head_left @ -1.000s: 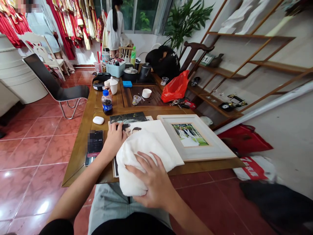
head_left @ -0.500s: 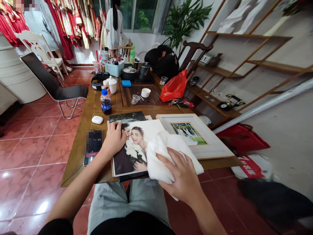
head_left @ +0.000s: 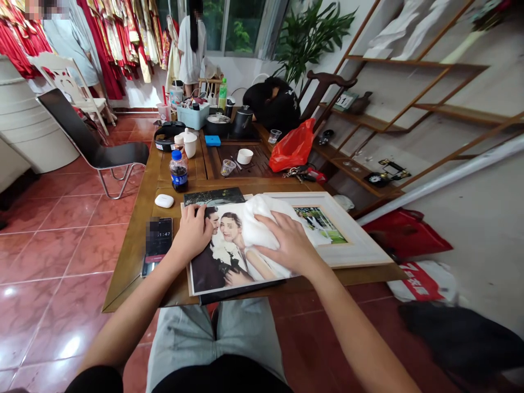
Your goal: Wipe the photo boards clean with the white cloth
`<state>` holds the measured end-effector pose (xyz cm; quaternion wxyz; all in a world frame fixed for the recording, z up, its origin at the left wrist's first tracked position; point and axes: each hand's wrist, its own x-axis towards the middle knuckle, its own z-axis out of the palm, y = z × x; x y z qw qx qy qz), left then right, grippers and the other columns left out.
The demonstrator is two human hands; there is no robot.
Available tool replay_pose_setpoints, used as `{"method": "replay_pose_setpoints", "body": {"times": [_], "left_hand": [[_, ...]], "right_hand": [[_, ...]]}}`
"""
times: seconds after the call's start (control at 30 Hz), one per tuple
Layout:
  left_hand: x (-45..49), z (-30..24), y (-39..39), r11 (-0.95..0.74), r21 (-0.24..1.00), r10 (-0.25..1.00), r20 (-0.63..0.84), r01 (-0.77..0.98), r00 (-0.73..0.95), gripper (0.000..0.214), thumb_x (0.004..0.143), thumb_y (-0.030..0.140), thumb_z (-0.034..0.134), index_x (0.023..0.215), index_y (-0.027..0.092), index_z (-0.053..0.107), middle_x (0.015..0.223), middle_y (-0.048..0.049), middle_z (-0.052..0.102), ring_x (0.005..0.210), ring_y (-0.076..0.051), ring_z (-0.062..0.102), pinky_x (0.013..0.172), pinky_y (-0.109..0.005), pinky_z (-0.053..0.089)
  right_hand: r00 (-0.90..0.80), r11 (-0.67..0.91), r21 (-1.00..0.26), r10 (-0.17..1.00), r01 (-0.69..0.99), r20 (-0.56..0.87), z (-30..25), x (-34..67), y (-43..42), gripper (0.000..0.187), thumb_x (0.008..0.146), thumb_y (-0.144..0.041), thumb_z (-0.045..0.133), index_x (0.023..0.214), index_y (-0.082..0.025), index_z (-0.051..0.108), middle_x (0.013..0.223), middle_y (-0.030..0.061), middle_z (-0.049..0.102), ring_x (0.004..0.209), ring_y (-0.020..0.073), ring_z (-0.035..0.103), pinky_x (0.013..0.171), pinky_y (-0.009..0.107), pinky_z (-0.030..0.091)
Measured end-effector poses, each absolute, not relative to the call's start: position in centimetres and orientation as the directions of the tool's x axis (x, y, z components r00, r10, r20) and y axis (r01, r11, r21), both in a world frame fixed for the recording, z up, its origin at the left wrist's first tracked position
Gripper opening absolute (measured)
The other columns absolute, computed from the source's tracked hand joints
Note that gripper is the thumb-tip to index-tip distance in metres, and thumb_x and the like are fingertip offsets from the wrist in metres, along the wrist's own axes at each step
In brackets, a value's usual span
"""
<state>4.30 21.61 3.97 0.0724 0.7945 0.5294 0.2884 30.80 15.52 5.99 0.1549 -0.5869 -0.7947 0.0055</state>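
A large wedding photo print [head_left: 221,256] lies at the near edge of the wooden table [head_left: 131,256]. My left hand [head_left: 191,232] presses flat on the print's upper left corner, fingers spread. On the print's right part my right hand [head_left: 289,243] bears down on a bunched white cloth [head_left: 262,226], fingers curled over it. A white picture frame [head_left: 360,245] with a small photo lies right beside the print. A dark print [head_left: 213,195] peeks out from under the far edge.
A phone [head_left: 158,243] and a white earbud case [head_left: 164,201] lie left of the print. Farther back stand a cola bottle [head_left: 179,170], cups, a kettle and a red plastic bag [head_left: 292,146]. A black chair [head_left: 94,144] stands left; shelves line the right wall. People stand at the back.
My right hand has carried the white cloth from the print's near edge to the right and then up and away, uncovering the couple in the photo. My left hand stayed put.
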Motion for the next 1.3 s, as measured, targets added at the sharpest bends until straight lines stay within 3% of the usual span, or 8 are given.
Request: {"method": "replay_pose_setpoints", "body": {"times": [0.43, 0.67, 0.97, 1.13, 1.3], "left_hand": [[4.3, 4.1, 21.7, -0.448, 0.38, 0.873, 0.382, 0.809, 0.303, 0.043, 0.095, 0.022, 0.043, 0.135, 0.009, 0.054, 0.125, -0.0177, 0.052, 0.126, -0.033, 0.047, 0.113, -0.054, 0.04], [4.4, 4.3, 21.5, -0.423, 0.395, 0.885, 0.374, 0.816, 0.277, 0.042, 0.096, 0.022, 0.044, 0.134, 0.009, 0.054, 0.126, -0.0181, 0.053, 0.128, -0.033, 0.048, 0.116, -0.057, 0.037], [4.4, 4.1, 21.5, -0.427, 0.404, 0.877, 0.404, 0.809, 0.261, 0.04, 0.096, 0.022, 0.045, 0.133, 0.012, 0.054, 0.125, -0.0166, 0.054, 0.127, -0.032, 0.05, 0.115, -0.057, 0.038], [4.4, 4.1, 21.4, -0.423, 0.4, 0.882, 0.389, 0.813, 0.268, 0.042, 0.096, 0.021, 0.043, 0.134, 0.006, 0.054, 0.125, -0.0198, 0.053, 0.127, -0.033, 0.05, 0.117, -0.058, 0.035], [4.4, 3.8, 21.5, -0.435, 0.404, 0.869, 0.422, 0.805, 0.257, 0.041, 0.096, 0.022, 0.044, 0.134, 0.011, 0.053, 0.124, -0.0171, 0.053, 0.127, -0.033, 0.05, 0.117, -0.06, 0.035]], "right_hand": [[-0.324, 0.368, -0.176, 0.916, 0.913, 0.236, 6.6, 29.5, 19.5, 0.067, 0.09, -0.053, 0.061, 0.15, -0.027, 0.048, 0.149, 0.0152, 0.048, 0.138, 0.037, 0.039, 0.108, 0.055, 0.033], [-0.395, 0.428, -0.17, 0.897, 0.888, 0.197, 7.1, 28.5, 20.0, 0.068, 0.088, -0.055, 0.062, 0.149, -0.028, 0.05, 0.145, 0.0153, 0.051, 0.131, 0.0379, 0.044, 0.105, 0.053, 0.033], [-0.455, 0.487, -0.144, 0.865, 0.861, 0.211, 6.2, 29.0, 16.4, 0.072, 0.082, -0.051, 0.069, 0.147, -0.026, 0.053, 0.142, 0.0185, 0.051, 0.129, 0.0394, 0.045, 0.104, 0.055, 0.033], [-0.473, 0.517, -0.139, 0.842, 0.845, 0.26, 5.6, 29.4, 13.0, 0.072, 0.079, -0.045, 0.071, 0.146, -0.026, 0.053, 0.14, 0.0184, 0.05, 0.128, 0.0383, 0.045, 0.104, 0.055, 0.032], [-0.478, 0.529, -0.135, 0.83, 0.838, 0.287, 5.4, 29.3, 10.8, 0.071, 0.077, -0.041, 0.07, 0.145, -0.025, 0.055, 0.139, 0.0185, 0.05, 0.126, 0.0394, 0.046, 0.103, 0.056, 0.033]]}}
